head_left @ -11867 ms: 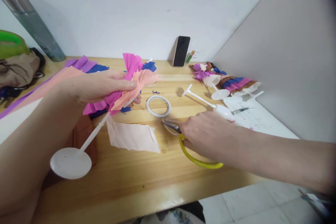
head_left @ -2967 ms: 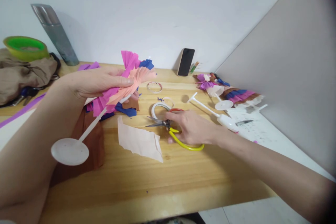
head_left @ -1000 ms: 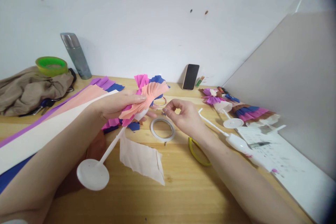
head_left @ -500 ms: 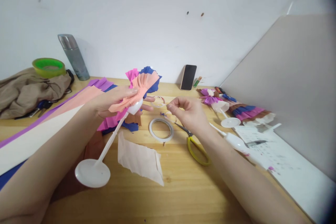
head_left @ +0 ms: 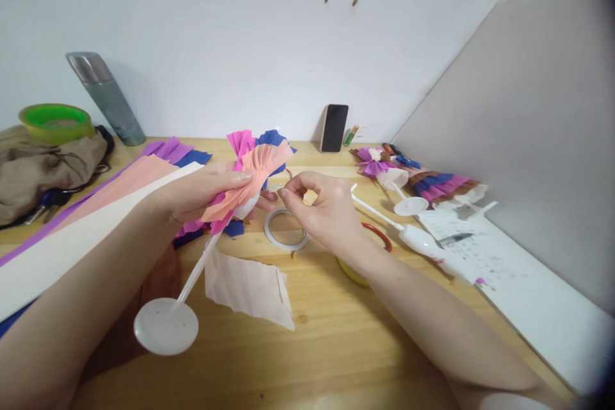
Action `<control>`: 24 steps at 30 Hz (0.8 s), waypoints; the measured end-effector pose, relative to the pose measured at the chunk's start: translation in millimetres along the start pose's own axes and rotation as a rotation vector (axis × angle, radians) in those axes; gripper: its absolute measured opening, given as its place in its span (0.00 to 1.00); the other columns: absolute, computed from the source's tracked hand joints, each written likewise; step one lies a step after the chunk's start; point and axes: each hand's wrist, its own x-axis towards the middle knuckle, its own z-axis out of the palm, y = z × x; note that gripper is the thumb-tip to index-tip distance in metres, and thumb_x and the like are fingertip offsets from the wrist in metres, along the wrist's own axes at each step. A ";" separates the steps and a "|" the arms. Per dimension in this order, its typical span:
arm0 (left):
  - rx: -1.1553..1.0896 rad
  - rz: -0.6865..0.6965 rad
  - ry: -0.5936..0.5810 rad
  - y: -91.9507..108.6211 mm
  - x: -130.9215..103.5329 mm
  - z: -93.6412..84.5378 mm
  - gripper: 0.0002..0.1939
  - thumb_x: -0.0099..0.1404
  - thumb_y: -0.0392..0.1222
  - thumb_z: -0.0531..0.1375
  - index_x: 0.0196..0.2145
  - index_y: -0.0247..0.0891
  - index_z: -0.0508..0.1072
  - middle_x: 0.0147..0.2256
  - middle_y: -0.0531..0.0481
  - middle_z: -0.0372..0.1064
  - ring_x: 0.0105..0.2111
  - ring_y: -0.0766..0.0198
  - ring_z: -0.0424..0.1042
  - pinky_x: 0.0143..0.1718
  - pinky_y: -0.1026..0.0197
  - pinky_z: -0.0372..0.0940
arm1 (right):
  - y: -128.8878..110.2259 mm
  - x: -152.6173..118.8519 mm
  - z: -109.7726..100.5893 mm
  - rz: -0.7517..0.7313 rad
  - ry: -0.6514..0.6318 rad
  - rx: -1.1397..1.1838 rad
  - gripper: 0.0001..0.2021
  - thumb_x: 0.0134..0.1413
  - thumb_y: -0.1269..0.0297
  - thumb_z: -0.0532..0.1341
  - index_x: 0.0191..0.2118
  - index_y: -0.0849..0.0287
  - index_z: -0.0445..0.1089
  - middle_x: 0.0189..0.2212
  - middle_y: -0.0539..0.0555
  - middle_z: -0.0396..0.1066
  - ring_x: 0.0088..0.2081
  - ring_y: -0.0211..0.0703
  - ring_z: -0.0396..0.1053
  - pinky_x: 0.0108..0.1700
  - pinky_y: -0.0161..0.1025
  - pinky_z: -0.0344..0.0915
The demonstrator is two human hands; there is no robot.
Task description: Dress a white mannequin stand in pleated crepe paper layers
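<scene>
My left hand is closed around the top of a white plastic stemmed cup with a round foot, which tilts down to the left. Its thumb presses pleated peach crepe paper against the cup. Pink crepe paper and blue crepe paper fan out behind. Just right of the bundle, my right hand pinches a thin white strip, apparently tape, close to the left fingers. Below lie a roll of white tape and a loose pale crepe piece.
Scissors with yellow and red handles lie partly under my right forearm. At right are paper-dressed stems, another white stemmed piece and a white pad. A phone leans on the wall. Crepe strips, a flask and green tape are left.
My right hand has moved left, up to the paper bundle, still pinching the thin strip. The left hand keeps its hold on the cup and paper. The view has shifted slightly.
</scene>
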 end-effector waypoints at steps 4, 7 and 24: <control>-0.062 -0.123 -0.067 -3.0 1.4 -2.9 0.16 0.66 0.50 0.61 0.32 0.33 0.79 0.37 0.41 0.80 0.32 0.61 0.77 0.36 0.62 0.72 | 0.4 -0.4 1.5 -0.003 0.007 -0.021 0.10 0.52 0.71 0.59 0.22 0.58 0.67 0.21 0.49 0.72 0.25 0.38 0.68 0.32 0.36 0.62; -0.080 -0.123 -0.063 2.0 -2.1 -0.3 0.17 0.67 0.49 0.61 0.36 0.31 0.80 0.41 0.39 0.81 0.37 0.58 0.78 0.40 0.60 0.73 | 3.8 0.5 0.7 -0.006 0.017 -0.084 0.09 0.52 0.70 0.59 0.22 0.58 0.68 0.22 0.51 0.73 0.26 0.39 0.68 0.33 0.37 0.62; -0.030 -0.118 -0.028 1.9 -2.3 1.7 0.14 0.68 0.46 0.58 0.39 0.34 0.79 0.30 0.46 0.79 0.35 0.57 0.78 0.39 0.60 0.71 | 9.7 0.3 4.0 -0.075 0.041 -0.164 0.09 0.53 0.72 0.59 0.23 0.57 0.67 0.23 0.52 0.73 0.28 0.41 0.69 0.35 0.40 0.62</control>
